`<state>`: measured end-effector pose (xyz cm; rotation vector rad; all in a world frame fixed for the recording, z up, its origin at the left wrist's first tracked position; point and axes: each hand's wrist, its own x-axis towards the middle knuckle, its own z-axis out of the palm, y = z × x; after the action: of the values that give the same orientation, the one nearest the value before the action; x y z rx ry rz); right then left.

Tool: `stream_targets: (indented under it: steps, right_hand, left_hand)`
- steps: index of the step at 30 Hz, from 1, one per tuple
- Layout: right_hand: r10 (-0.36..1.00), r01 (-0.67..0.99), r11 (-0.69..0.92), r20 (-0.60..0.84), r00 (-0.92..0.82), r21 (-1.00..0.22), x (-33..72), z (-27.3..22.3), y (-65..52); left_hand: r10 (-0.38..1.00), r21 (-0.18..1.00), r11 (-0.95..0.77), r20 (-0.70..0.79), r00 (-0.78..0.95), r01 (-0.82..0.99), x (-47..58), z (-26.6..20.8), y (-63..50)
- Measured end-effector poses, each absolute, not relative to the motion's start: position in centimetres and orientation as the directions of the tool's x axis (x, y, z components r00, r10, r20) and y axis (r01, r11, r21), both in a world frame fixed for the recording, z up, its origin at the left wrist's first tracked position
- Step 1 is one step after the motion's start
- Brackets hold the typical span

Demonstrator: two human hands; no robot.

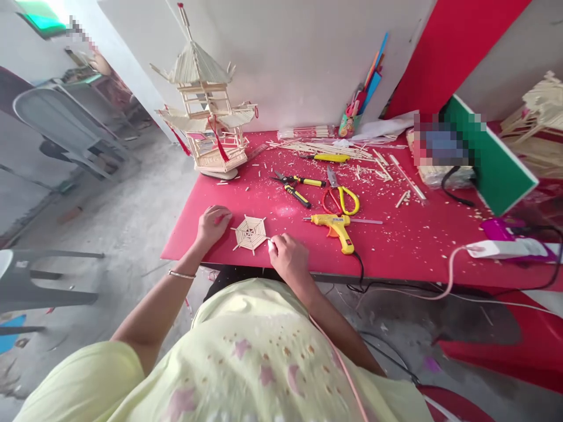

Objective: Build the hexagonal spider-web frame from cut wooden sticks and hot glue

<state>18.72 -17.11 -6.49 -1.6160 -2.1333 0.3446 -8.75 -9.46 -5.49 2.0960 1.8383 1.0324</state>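
A flat hexagonal lattice of thin wooden sticks point(250, 233) lies near the table's front edge, its spokes sticking out past the rim. On its right, my right hand point(289, 254) is closed, thumb and forefinger pinching at the end of one spoke. My left hand point(214, 224) rests just left of the lattice, apart from it. Its fingers curl in to meet the thumb, and whatever they may hold is too small to make out. A yellow hot glue gun point(335, 228) with a clear glue stick lies right of my right hand.
Behind lie pliers point(295, 186), scissors point(341, 196), a yellow cutter knife point(331, 157) and loose sticks point(323, 149). A stick pagoda model point(209, 123) stands at the back left. A pen cup point(348, 125), green board point(490, 155) and power strip point(497, 248) are further right. Scraps litter the red table point(189, 237).
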Motion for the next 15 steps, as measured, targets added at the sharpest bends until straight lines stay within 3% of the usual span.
stream_targets:
  steps: [9, 15]
  right_hand:
    - [0.958, 0.859, 0.273, 0.203, -0.202, -0.434, 18.6, -6.5, -17.1]
    - [0.969, 0.864, 0.233, 0.178, -0.170, -0.445, 18.3, -6.3, -16.9]
  left_hand:
    - [0.867, 0.570, -0.489, 0.232, 0.441, 0.661, -11.4, -4.6, -9.7]
    - [0.816, 0.608, -0.500, 0.093, 0.570, 0.616, -11.3, -5.0, -6.5]
